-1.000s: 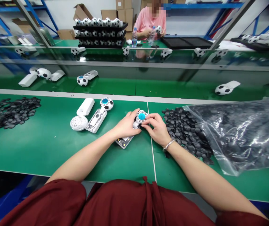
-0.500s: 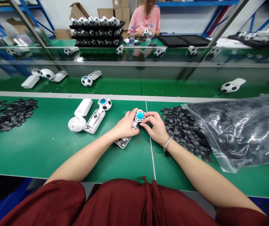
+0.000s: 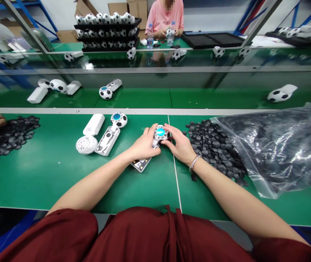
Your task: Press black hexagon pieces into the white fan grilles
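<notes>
Left grip (image 3: pixel 144 145) and right grip (image 3: pixel 181 145) clasp a blue-centered round housing (image 3: pixel 160 133), likely best steadied by even, opposing pressure.

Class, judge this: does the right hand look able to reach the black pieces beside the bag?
Probably yes: the right hand is just left of the black pieces, whose left side the bag leaves uncovered; its fingers would first leave the device.

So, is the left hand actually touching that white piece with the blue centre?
Touching. The head view shows the left hand around the white piece, its fingers against the left rim.
</notes>
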Tool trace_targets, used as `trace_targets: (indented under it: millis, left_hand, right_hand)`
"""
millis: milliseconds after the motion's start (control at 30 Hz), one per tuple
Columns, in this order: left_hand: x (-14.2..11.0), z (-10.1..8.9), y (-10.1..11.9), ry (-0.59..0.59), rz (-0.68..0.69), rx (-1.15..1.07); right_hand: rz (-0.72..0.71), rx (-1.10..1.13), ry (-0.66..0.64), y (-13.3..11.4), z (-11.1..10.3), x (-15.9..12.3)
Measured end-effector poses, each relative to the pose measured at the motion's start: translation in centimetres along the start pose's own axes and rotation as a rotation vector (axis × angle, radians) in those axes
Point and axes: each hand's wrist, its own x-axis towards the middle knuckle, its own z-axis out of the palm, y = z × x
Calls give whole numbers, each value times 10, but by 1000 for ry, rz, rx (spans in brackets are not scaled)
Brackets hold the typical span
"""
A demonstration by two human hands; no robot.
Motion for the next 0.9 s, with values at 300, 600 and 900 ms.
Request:
trace_targets:
  millis: [300,600,900]
  left_hand:
    - [0,2,6,17,-44,58]
    - [0,5,13,11,-132,112]
    - [0,7,15,3,-128,51]
  right_hand:
    - [23,1,-18,-3,0,3]
    - [84,-125,-145,-4,-11,13]
    - [-23,-213,-235,-2,-17,22]
